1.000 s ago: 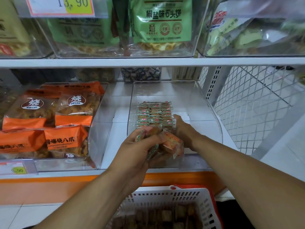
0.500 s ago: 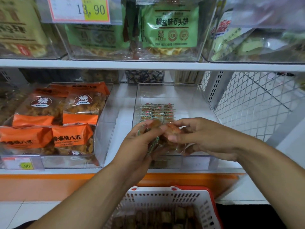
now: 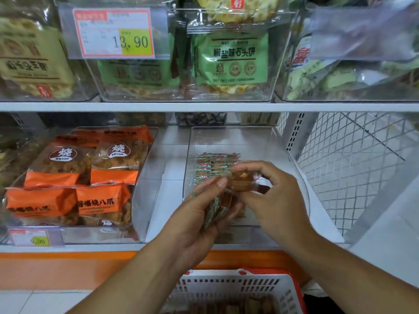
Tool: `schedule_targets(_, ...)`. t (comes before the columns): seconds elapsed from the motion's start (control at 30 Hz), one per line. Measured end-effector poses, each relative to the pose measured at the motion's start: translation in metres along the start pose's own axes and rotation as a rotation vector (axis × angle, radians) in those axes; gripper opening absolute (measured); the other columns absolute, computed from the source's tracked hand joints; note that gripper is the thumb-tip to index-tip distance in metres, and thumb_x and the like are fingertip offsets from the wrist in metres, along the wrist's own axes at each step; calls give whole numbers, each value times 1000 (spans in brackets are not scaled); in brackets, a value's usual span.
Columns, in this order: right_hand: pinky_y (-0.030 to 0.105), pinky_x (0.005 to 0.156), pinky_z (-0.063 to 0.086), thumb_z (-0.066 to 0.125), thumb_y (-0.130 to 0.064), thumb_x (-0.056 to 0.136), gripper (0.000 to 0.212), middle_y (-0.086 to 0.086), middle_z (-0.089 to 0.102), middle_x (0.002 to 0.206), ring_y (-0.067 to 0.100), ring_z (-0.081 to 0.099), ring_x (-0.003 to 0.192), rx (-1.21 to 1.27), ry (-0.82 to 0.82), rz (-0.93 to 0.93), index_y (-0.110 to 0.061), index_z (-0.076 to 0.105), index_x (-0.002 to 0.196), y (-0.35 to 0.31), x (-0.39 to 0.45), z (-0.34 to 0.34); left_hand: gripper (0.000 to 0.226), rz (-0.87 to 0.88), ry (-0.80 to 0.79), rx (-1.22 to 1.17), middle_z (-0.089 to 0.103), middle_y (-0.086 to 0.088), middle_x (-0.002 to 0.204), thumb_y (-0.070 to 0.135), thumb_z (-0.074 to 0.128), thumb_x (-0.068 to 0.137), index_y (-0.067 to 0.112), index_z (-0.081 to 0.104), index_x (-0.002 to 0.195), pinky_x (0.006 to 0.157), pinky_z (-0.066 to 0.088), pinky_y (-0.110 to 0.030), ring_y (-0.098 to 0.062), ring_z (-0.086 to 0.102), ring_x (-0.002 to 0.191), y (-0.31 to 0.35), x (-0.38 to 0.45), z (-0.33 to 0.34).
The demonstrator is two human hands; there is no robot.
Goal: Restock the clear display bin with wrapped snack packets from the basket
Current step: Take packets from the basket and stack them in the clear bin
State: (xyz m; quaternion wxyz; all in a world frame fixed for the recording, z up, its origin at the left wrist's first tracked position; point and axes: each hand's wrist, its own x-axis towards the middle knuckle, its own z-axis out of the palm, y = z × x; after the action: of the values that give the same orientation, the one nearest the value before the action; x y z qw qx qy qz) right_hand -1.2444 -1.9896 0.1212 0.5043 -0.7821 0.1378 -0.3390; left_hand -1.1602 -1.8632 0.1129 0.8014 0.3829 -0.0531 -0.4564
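While the white basket (image 3: 229, 288) sits low and close with more snacks inside, both hands are busy just above it. The left hand (image 3: 192, 225) grips a small bunch of wrapped packets (image 3: 215, 207) — the right hand (image 3: 269, 200) pinches one packet (image 3: 240, 181) at the top of that bunch. Past them, the clear bin (image 3: 256, 141) on the shelf holds a neat little block of packets (image 3: 215, 164). This looks like the placing step — next, I think, that one packet must go down flat beside the block
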Motion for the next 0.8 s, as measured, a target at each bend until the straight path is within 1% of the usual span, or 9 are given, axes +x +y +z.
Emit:
schedule_targets(0.07,25,88,57,81,-2,78,48,-19,71,105,0,66,105,-22,10,1,-45,73,97,-2,-2,4,33,25,-9,9,77,-15,110,20,83,64,15,82,97,73,63,-30,-22,76,98,1,0,0)
schedule_targets(0.17,29,92,58,82,-4,78,49,-20,71,111,-1,67,106,35,-109,57,-45,73,104,-7,-4,2,38,63,1,32,76,-16,109,18,80,67,14,79,104,77,64,-31,-22,76,96,4,-1,-3)
schedule_targets(0.27,30,98,54,81,-35,79,39,-25,60,129,-2,59,121,94,-253,85,-46,69,114,-8,-7,1,39,105,18,51,75,-19,111,13,77,69,12,77,108,73,64,-31,-26,76,96,9,-2,-7)
schedule_targets(0.33,29,101,50,67,-52,88,29,-26,55,137,-2,54,128,178,-283,117,-44,71,115,-10,-7,1,44,131,44,47,74,-19,115,11,76,68,10,75,112,72,62,-31,-24,75,100,11,-2,-10)
schedule_targets(0.4,36,99,54,58,-41,99,20,-17,65,129,5,63,120,298,-224,168,-37,74,111,-10,-5,0,48,165,60,59,74,-17,118,11,77,67,10,73,114,75,62,-31,-24,74,103,13,-1,-12)
schedule_targets(0.47,40,91,59,63,-19,97,20,-9,73,115,13,71,107,355,-164,209,-34,74,104,-10,-2,-4,44,196,50,87,75,-15,116,13,78,66,14,74,110,78,62,-32,-24,74,104,15,0,-11)
schedule_targets(0.53,33,82,60,70,-6,91,32,-10,72,116,15,72,105,406,-170,247,-36,72,102,-8,2,-7,41,216,53,90,75,-14,114,13,79,67,15,75,108,78,62,-33,-24,74,102,15,0,-11)
schedule_targets(0.6,26,80,58,74,-3,87,40,-12,71,119,13,71,107,413,-195,295,-37,71,108,-7,4,-11,43,224,63,77,75,-15,114,10,76,70,13,71,112,75,62,-31,-24,74,100,15,1,-12)
schedule_targets(0.8,36,100,54,66,-3,93,47,-3,75,117,18,72,109,363,-436,480,-27,61,133,-8,7,-18,51,264,70,119,75,-11,112,7,76,70,13,66,120,68,60,-28,-22,75,95,14,1,-12)
